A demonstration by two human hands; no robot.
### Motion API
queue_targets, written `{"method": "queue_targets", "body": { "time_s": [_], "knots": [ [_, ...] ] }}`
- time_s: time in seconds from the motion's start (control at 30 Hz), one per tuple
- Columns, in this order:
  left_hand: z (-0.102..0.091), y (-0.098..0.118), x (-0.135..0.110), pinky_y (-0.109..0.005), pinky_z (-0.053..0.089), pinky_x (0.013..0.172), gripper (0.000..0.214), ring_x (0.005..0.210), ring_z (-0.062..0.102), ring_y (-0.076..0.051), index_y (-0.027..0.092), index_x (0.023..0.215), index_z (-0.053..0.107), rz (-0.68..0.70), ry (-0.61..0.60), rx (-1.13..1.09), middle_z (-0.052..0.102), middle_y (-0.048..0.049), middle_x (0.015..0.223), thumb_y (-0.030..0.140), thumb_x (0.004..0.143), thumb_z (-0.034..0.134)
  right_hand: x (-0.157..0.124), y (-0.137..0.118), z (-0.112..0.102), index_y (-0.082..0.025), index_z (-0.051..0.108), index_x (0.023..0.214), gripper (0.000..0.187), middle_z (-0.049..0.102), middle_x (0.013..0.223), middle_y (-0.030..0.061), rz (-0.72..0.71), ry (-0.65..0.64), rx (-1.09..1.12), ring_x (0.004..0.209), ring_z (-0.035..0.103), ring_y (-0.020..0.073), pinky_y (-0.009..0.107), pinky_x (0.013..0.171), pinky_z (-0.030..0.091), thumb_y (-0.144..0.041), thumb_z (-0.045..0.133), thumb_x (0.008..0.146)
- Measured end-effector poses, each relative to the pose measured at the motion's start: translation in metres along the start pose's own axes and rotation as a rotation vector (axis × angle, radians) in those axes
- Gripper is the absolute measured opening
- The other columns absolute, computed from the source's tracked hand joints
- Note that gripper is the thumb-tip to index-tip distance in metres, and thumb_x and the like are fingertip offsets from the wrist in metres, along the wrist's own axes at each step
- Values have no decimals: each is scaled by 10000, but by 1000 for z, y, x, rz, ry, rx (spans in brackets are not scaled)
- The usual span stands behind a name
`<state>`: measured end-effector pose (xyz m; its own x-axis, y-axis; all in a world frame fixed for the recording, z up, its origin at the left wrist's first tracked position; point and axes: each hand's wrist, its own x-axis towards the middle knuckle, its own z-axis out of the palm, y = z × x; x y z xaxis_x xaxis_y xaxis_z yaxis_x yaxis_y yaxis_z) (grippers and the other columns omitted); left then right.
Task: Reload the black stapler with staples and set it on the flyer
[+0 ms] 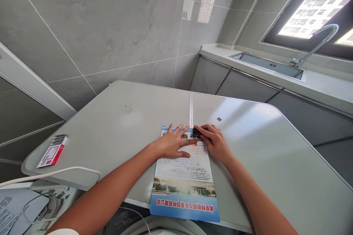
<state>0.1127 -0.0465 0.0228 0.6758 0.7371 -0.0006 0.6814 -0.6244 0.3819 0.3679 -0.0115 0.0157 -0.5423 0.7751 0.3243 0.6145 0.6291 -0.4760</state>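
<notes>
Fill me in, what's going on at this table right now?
A person is working on a printed paper that hangs over the near edge of the table. The left hand lies spread on it, while the right hand grips a small black object at its far end. Some small dark strips lie just beyond the right hand, and a red-and-white pack sits off to the left.

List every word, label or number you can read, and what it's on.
Sheet, large red print, upside down: "南京特朗普汽车零部件有限公司" (third to fifth characters uncertain).
Sheet, smaller print: too small to read.
Pack, red and white: print too small to read.
Paper, lower left: lines too blurred to read.
</notes>
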Motion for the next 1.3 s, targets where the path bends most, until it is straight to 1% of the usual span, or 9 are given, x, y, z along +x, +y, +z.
{"method": "queue_targets", "body": {
  "time_s": [0.2,0.37,0.5,0.63,0.8,0.9,1.0,1.13,1.3],
  "knots": [
    [4,-1,0,-789,92,1167,712,1563,154,-471,517,1553,362,3,17,-10,121,-44,1740,650,906,626,-1,-2,1,-376,578,1458,500,666,1223,73,5,-11,-40,1085,582,283,478,926,458,-183,420,1024],
    [5,-2,0,-790,83,1162,708,1560,148,-478,479,1575,345,20,11,-2,117,-82,1739,673,931,568,-1,-4,2,-360,597,1436,469,675,1215,61,20,-4,-71,1077,586,272,465,921,459,-205,419,1031],
    [4,-1,-1,-788,91,1154,703,1556,160,-482,487,1575,338,27,4,-1,136,-90,1735,664,935,567,-1,-5,2,-345,600,1434,464,674,1220,62,23,-11,-90,1082,583,271,461,922,453,-203,415,1032],
    [1,1,-1,-774,95,1160,699,1553,181,-468,488,1573,343,16,-1,-6,161,-85,1731,661,934,569,0,-7,2,-364,599,1434,468,675,1216,54,18,-17,-118,1074,582,267,460,919,448,-204,419,1033],
    [-1,3,-2,-788,96,1148,692,1550,188,-475,468,1569,365,14,-10,5,167,-114,1727,643,936,583,1,-10,1,-390,594,1440,490,680,1194,41,31,-15,-142,1054,582,254,449,926,439,-191,439,1020],
    [-1,2,-3,-794,97,1147,691,1555,176,-475,465,1569,368,17,-7,1,169,-115,1726,641,937,584,2,-14,2,-405,606,1424,502,682,1177,37,41,-24,-168,1042,575,250,452,939,416,-172,446,1009],
    [0,2,-2,-797,98,1148,694,1558,166,-473,463,1569,369,22,-2,-3,169,-116,1726,635,935,592,1,-20,5,-405,615,1413,542,681,1159,44,49,-23,-240,1026,566,253,455,942,389,-127,457,976],
    [2,0,-2,-798,96,1152,690,1556,173,-477,467,1562,383,26,4,-5,166,-103,1728,630,929,604,1,-29,11,-364,614,1417,626,665,1162,65,51,-20,-389,1032,535,275,473,941,342,-59,487,885],
    [3,-4,-2,-806,82,1152,665,1557,167,-481,486,1552,390,38,16,4,125,-81,1737,637,936,590,4,-34,11,-343,610,1411,647,650,1152,73,31,-54,-429,1037,511,276,469,940,316,-50,529,840]
  ]
}}
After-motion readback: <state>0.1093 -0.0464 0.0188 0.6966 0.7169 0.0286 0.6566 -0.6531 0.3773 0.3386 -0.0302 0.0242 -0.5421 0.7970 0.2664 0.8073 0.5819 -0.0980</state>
